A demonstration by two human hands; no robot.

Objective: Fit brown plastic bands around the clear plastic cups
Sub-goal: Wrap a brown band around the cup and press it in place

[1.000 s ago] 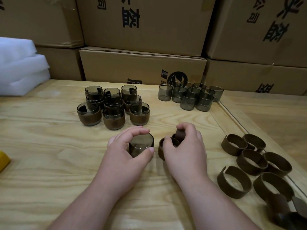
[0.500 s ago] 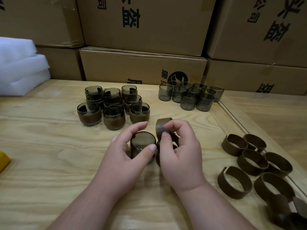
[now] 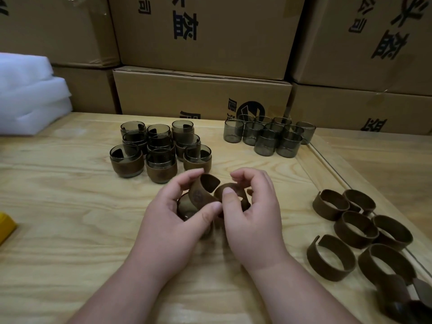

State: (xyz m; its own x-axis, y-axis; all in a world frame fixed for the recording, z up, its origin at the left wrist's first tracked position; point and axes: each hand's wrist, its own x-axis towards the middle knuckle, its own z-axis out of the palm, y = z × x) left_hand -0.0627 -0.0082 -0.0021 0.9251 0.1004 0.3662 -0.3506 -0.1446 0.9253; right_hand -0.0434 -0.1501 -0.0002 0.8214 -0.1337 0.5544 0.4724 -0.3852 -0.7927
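Item: brown band (image 3: 203,194) now sitting across a clear cup (image 3: 184,206), at the centre of the surface (image 3: 70,230).

Half a second ago the right hand (image 3: 251,220) was pinching the band upright beside the cup; now the left hand (image 3: 168,218) is curling its grip round cup and band together, while the right thumb is pressing a second band (image 3: 230,191), fingers arched above. The band is an open, split strip, tilted over the smoky cup's rim. Counts: nine banded cups (image 3: 161,148) behind; about ten bare cups (image 3: 268,136); six loose bands (image 3: 355,226) clearly showing at right.
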